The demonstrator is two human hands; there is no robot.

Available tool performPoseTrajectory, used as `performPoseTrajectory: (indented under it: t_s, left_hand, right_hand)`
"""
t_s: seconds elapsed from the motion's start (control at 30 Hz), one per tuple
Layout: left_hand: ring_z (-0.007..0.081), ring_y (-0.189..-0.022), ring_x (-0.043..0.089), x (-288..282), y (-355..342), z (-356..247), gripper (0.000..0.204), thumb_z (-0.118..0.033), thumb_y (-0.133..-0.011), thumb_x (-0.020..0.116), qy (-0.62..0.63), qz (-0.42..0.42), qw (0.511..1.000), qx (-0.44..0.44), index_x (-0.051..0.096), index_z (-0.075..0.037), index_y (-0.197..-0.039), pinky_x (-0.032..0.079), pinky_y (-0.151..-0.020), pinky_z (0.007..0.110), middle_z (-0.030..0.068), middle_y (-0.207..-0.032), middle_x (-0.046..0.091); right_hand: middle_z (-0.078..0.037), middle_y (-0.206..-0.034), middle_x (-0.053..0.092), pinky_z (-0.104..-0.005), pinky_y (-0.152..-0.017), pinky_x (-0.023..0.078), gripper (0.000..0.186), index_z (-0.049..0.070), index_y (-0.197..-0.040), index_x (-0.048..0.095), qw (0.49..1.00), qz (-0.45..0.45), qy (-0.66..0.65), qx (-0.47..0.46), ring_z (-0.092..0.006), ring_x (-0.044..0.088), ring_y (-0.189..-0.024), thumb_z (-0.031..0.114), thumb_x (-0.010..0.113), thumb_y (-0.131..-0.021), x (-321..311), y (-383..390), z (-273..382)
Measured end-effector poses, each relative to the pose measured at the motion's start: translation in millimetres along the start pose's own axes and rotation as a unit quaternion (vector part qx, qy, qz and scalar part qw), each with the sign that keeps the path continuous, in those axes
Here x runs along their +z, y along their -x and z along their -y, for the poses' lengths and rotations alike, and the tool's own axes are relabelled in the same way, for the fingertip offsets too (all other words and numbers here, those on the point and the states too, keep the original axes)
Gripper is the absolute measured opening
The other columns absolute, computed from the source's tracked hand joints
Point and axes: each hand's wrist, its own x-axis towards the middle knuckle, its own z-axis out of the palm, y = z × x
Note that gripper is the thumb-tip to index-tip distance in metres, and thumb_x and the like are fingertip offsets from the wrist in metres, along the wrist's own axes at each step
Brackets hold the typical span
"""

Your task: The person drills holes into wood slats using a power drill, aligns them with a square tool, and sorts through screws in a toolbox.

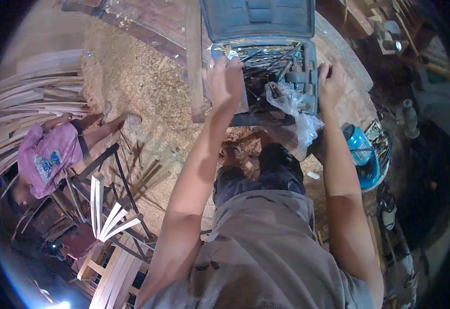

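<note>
An open blue tool case (312,77) lies on the wooden bench ahead of me, its lid (258,20) tipped back. Metal drill bits (271,54) and other small tools fill it in a jumble. A crumpled clear plastic bag (286,98) sits over its near right part and hangs past the front edge. My left hand (222,82) is at the case's left side, fingers bent down beside a small silvery piece (230,53); what they grip is hidden. Just outside the right edge, my right hand (333,85) is loosely curled, a gap between thumb and fingers, nothing visible in it.
A wooden board (194,67) stands left of the case. Sawdust (147,82) covers the floor. At left, a person in a pink shirt (52,154) bends near stacked wood strips (34,110) and a dark metal frame (117,170). A blue container (361,149) stands at right.
</note>
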Motion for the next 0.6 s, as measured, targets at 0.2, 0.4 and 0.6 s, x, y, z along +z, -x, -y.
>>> performPoseTrajectory:
  t_s: [0.2, 0.4, 0.6]
  left_hand:
    - [0.0339, -0.094, 0.059, 14.1, -16.6, 9.8, 0.017, -0.022, -0.085, 0.064, 0.033, -0.026, 0.994, 0.1, 0.072, -0.01, -0.094, 0.043, -0.083, 0.046, 0.01, -0.09, 0.065]
    - [0.0329, -0.098, 0.06, 24.9, -21.1, 1.0, 0.018, -0.024, -0.086, 0.064, 0.03, 0.015, 0.994, 0.107, 0.072, -0.01, -0.093, 0.043, -0.084, 0.045, 0.0094, -0.089, 0.066]
    - [0.0344, -0.097, 0.06, 34.0, -20.9, -4.9, 0.02, -0.024, -0.084, 0.065, 0.039, -0.001, 0.994, 0.097, 0.071, -0.008, -0.094, 0.042, -0.086, 0.044, 0.013, -0.093, 0.066]
  right_hand:
    - [-0.014, -0.082, 0.064, -0.0458, -0.07, 0.046, 0.023, 0.006, -0.092, 0.065, 1.0, 0.01, 0.0, 0.015, -0.0336, 0.058, -0.077, 0.029, 0.062, -0.087, -4.3, 1.6, 7.4]
    - [-0.013, -0.078, 0.062, -0.0462, -0.07, 0.045, 0.024, 0.007, -0.083, 0.062, 1.0, -0.012, 0.019, 0.0, -0.0327, 0.057, -0.076, 0.03, 0.061, -0.088, -2.6, 1.5, 6.8]
    - [-0.014, -0.079, 0.062, -0.0448, -0.07, 0.045, 0.026, 0.006, -0.082, 0.063, 0.999, -0.027, -0.016, 0.009, -0.0328, 0.058, -0.076, 0.031, 0.06, -0.089, -5.6, -0.9, 12.2]
